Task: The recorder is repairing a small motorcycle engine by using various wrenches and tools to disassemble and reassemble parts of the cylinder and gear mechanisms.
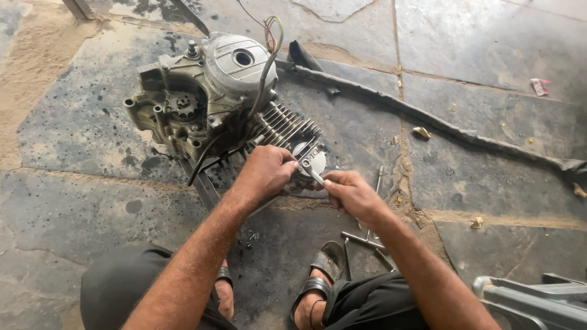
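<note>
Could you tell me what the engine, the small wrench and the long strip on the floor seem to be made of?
Engine: cast metal, probably aluminium; dull grey, grimy, with cooling fins. Small wrench, held by both hands: bright steel by its silvery shine. Long strip: looks like dark rubber or fabric, limp and creased; cannot tell which.

Both hands on a spanner at a grimy engine on stone floor

Long black rubber strip across stone floor; loose metal rods; pink scrap.
</note>
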